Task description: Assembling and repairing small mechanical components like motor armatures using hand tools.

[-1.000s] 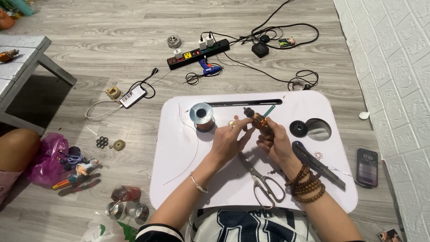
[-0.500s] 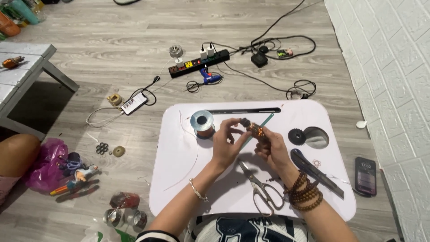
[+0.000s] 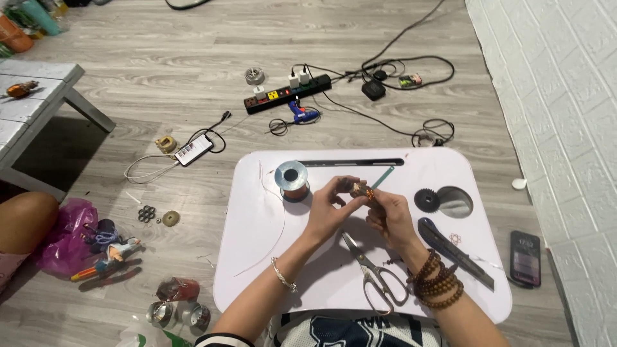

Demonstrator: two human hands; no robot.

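Both my hands pinch one small copper-wound coil (image 3: 361, 190) above the white lap table (image 3: 257, 257): left hand (image 3: 329, 209), right hand (image 3: 389, 215). One wire spool (image 3: 291, 179), one pair of scissors (image 3: 376, 273), one knife (image 3: 453, 250) lie nearby; the table's left part is bare.

I see a smooth, matt white plastic desk (image 3: 257, 257) on a grey wood-grain floor (image 3: 160, 77), shiny metal scissors (image 3: 376, 273), a glossy copper-wire spool (image 3: 292, 180), and wooden bead bracelets (image 3: 438, 283).
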